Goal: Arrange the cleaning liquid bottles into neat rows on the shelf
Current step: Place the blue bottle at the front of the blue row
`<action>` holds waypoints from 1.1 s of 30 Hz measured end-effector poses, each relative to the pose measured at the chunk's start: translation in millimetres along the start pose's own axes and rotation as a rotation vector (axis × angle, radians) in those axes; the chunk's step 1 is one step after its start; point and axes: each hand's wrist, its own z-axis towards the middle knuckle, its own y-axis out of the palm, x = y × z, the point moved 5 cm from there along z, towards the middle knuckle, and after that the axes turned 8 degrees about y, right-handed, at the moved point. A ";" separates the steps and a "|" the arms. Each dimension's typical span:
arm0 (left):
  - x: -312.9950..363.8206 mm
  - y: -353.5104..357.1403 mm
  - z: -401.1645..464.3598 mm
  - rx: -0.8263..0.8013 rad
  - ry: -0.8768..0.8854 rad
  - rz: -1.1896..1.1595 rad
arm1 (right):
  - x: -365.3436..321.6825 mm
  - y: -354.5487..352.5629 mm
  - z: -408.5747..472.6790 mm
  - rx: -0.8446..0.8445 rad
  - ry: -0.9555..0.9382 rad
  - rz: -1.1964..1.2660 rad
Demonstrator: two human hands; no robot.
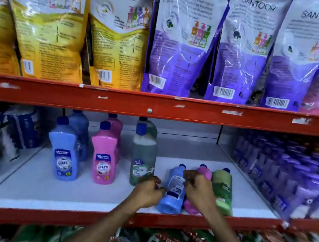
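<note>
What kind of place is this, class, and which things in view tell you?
Most likely a shop aisle: red shelving, rows of identical Santoor pouches with barcodes, and repeated bottles of cleaner in colours.

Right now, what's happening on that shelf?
A person is sorting cleaning bottles on the white shelf. Six stand in blue, pink and green rows; three still lie flat at the front. The left hand and right hand flank the lying blue bottle, beside the lying pink and green ones.
</note>
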 end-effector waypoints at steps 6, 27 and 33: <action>-10.7 26.5 35.9 -0.190 -0.377 -0.363 | 9.8 12.8 -3.4 -0.187 0.106 -0.053; -41.9 -96.0 -69.9 0.110 0.203 -0.677 | -79.4 42.9 -76.8 -0.121 -0.061 0.694; -123.2 -167.7 -124.8 0.361 0.192 -0.553 | -172.8 125.2 -99.5 -0.179 -0.184 0.637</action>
